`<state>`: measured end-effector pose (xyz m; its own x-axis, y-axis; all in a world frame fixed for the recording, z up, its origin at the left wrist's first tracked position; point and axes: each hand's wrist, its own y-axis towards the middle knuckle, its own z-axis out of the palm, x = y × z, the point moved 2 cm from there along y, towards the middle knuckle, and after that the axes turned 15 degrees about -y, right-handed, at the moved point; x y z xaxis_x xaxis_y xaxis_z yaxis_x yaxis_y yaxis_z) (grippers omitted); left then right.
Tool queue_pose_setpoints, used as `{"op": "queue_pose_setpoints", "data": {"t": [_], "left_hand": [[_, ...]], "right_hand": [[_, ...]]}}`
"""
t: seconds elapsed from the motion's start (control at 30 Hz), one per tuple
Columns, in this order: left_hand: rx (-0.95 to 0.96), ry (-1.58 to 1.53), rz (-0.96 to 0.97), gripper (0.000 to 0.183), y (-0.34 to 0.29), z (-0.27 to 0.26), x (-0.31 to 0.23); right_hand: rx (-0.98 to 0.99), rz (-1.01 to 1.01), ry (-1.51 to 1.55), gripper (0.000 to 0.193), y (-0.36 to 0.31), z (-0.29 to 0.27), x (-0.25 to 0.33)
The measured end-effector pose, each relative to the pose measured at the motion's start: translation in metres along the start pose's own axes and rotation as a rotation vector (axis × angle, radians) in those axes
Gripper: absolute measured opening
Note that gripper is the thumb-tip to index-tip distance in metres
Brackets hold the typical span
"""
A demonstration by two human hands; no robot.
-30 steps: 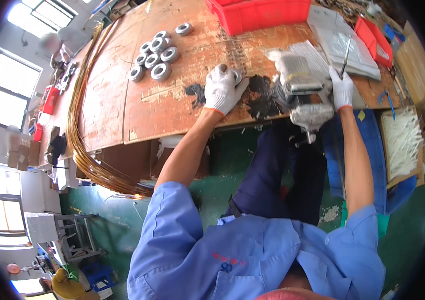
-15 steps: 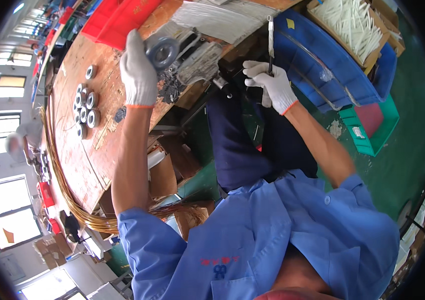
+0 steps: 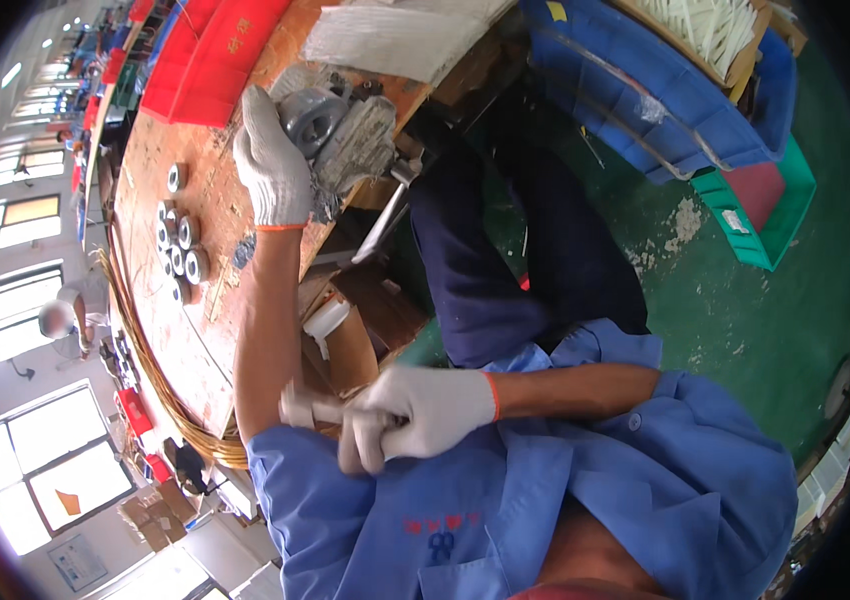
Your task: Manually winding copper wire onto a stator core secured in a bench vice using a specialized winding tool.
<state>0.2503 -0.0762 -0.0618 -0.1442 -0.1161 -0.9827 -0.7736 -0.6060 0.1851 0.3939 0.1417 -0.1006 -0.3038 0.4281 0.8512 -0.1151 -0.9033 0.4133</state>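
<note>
**Beside the vise, left hand against the ring, right hand across the chest!**

Up at the surface's [image 3: 230, 195] edge, the left hand [image 3: 275, 170], in a white glove, lies right along a thick gray ring [image 3: 311, 122]. Its fingers run long and nearly straight down the ring's side, touching it; the thumb is hidden, so I cannot tell whether they truly grasp it. And the ring itself? Tilted up with its hole showing, right up against the vise [image 3: 357, 142].

Down at the chest, it's the right hand [image 3: 430, 410], gloved too, near the left elbow and well apart from the ring. These fingers are curled! A pale shape juts out past them, badly blurred, and I cannot tell if that's a finger or something held.

Along the surface, more gray rings [image 3: 182, 243] sit in a tight cluster, with a single ring [image 3: 177, 177] just apart from them. Beyond the left hand stands a red bin [image 3: 207, 75], with a white sheet [image 3: 395, 40] lying across from it. A bundle of golden wire [image 3: 150, 365] sweeps down the far left side. Over on the right, a blue bin [image 3: 625, 95], and near it on the floor [image 3: 685, 310] a green bin [image 3: 795, 190]!
</note>
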Motion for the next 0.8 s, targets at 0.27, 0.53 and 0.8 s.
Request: {"op": "queue_pose_setpoints", "data": {"t": [0.27,0.53,0.8], "left_hand": [[-0.115,-0.094,0.092,0.061,-0.005,0.001,0.019],[-0.155,-0.207,0.115,0.06,-0.01,0.005,0.02],[0.139,0.587,0.64,0.068,-0.047,-0.027,-0.004]], "right_hand": [[-0.787,-0.128,-0.448,0.025,-0.021,-0.128,0.022],[-0.752,0.321,0.121,0.009,0.003,-0.089,-0.044],[-0.631,0.049,0.724,0.015,0.007,-0.104,-0.004]]}}
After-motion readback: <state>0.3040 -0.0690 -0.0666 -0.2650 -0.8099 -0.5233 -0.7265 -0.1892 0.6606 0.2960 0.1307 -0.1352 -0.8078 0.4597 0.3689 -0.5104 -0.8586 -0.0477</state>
